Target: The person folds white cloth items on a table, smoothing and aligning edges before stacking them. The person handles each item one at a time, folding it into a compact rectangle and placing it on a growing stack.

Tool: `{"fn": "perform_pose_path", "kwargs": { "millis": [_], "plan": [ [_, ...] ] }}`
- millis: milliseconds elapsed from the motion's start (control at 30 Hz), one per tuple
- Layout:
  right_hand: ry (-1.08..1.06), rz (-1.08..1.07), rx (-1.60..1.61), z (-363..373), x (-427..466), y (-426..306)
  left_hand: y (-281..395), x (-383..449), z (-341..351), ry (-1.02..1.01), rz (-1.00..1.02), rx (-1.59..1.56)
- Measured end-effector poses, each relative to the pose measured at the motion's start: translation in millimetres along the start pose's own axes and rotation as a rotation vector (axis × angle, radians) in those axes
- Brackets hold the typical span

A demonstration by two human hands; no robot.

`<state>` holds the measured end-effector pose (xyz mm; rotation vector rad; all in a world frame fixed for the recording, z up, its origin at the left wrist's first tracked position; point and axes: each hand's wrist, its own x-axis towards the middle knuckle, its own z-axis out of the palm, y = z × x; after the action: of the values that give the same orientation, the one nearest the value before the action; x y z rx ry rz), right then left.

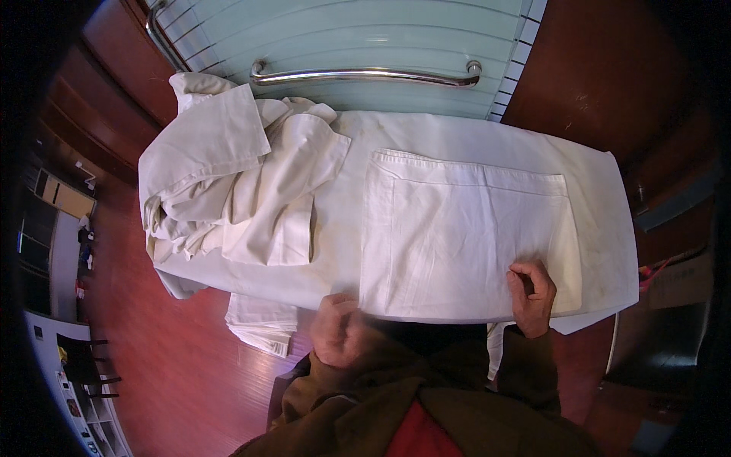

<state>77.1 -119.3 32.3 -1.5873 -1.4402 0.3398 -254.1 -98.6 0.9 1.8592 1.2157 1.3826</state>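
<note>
A white cloth (445, 240) with hemmed edges lies folded flat on a table covered in white fabric (337, 228). At its near left corner is my left hand (337, 331), blurred, with curled fingers; whether they pinch the corner is not clear. My right hand (532, 297) is over the near right part of the cloth. Its thumb and forefinger meet in a loop, with no cloth visible between them. To the left, a loose heap of crumpled white cloths (228, 183) covers that end of the table.
A stack of folded white cloths (262, 323) sits below the table's near left edge. Behind the table stands a pale glass panel (371, 34) with a chrome bar handle (365, 75). A dark chair (85, 365) and white shelves (100, 417) stand across the reddish floor (177, 365).
</note>
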Motion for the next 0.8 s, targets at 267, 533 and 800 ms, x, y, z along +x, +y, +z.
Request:
{"fn": "perform_pose_path", "kwargs": {
  "millis": [267,533,800],
  "plan": [
    [0.009,0.012,-0.027,-1,1,0,13,0,3,-0.033,-0.370,-0.559],
    [0.009,0.036,0.001,-1,-2,1,9,0,5,-0.051,-0.352,-0.597],
    [0.005,0.001,0.010,-1,-1,1,-5,0,-2,-0.226,-0.048,-0.110]
  ]
}}
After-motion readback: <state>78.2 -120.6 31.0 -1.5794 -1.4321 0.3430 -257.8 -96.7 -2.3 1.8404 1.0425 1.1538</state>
